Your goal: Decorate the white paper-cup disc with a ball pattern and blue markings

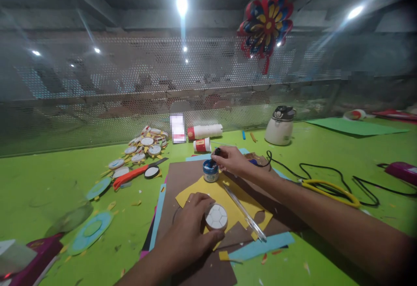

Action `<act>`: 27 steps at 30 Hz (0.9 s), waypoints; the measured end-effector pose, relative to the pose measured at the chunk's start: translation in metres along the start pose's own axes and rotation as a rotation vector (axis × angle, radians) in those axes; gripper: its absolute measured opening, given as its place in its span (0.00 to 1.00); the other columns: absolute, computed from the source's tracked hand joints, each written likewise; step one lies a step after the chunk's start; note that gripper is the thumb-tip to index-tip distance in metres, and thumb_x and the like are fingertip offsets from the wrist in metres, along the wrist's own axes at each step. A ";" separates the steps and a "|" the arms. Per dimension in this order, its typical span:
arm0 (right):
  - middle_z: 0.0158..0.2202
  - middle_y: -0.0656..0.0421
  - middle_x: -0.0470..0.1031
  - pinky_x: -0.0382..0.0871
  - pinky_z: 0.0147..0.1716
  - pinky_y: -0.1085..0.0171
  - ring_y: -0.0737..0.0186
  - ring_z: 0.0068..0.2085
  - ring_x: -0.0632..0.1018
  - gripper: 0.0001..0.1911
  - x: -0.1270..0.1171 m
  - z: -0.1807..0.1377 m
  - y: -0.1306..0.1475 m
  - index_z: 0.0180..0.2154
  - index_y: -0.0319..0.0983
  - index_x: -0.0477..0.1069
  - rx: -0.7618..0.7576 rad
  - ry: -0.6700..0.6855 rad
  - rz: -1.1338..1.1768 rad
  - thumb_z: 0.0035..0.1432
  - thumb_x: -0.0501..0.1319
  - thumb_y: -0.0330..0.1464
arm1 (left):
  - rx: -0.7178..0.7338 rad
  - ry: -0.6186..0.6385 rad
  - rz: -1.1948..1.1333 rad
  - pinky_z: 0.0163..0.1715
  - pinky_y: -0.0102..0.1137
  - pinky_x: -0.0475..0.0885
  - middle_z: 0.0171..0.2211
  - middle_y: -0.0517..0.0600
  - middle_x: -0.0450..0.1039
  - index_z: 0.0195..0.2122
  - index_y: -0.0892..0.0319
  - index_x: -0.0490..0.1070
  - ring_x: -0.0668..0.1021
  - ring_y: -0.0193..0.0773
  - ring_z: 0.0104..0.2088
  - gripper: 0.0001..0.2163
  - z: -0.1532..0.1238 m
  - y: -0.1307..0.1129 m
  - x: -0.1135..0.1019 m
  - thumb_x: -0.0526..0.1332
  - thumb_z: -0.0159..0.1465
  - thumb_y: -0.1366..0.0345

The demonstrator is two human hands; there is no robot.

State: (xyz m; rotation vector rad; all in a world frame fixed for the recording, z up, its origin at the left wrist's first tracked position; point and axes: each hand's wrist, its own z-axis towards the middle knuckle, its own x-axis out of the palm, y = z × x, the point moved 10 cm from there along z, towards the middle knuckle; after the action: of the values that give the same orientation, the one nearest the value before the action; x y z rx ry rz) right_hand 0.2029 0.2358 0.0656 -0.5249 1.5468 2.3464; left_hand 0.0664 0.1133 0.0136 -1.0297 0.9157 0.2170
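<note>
My left hand (192, 229) is curled round a small white round lid with a hexagon pattern (216, 217), pressing it on a yellow paper sheet (228, 199) that lies on brown card (182, 181). My right hand (230, 160) pinches a dark brush or applicator (215, 154) whose tip dips into a small blue-labelled jar (210, 171). A clear pen (243, 212) lies across the yellow sheet between my arms.
On the green table (48, 181) lie a pile of round paper badges (143, 147), orange-handled scissors (133, 175), blue paper discs (91, 229), glue tubes (205, 131), a white pot (280, 126), black cable (325, 173), and yellow-handled scissors (329, 189). A paper flower (266, 23) hangs on the mesh wall.
</note>
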 end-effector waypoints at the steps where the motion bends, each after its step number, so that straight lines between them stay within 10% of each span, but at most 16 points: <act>1: 0.21 0.64 0.69 0.65 0.24 0.67 0.66 0.23 0.72 0.08 0.000 0.000 0.001 0.28 0.38 0.69 -0.004 -0.001 0.006 0.55 0.63 0.36 | -0.011 0.005 0.001 0.55 0.41 0.66 0.52 0.54 0.68 0.51 0.57 0.70 0.71 0.48 0.53 0.22 0.000 0.001 0.001 0.68 0.55 0.69; 17: 0.19 0.65 0.70 0.63 0.20 0.69 0.70 0.20 0.69 0.15 -0.066 -0.025 0.032 0.26 0.39 0.67 0.035 -0.262 0.329 0.50 0.69 0.42 | -0.003 -0.045 0.005 0.53 0.42 0.70 0.52 0.56 0.69 0.49 0.59 0.71 0.73 0.48 0.51 0.17 0.000 0.001 -0.005 0.66 0.59 0.62; 27: 0.16 0.64 0.66 0.58 0.15 0.72 0.72 0.17 0.66 0.15 -0.063 -0.076 0.008 0.26 0.39 0.64 0.405 -0.275 0.754 0.60 0.62 0.38 | -0.007 -0.004 0.047 0.54 0.46 0.69 0.53 0.57 0.68 0.47 0.58 0.69 0.72 0.51 0.53 0.18 0.000 0.002 -0.003 0.68 0.58 0.62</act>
State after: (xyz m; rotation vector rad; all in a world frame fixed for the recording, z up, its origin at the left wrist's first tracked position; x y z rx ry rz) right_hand 0.2664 0.1609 0.0729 0.5471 2.2551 2.2989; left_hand 0.0634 0.1157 0.0146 -1.0143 0.9370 0.2614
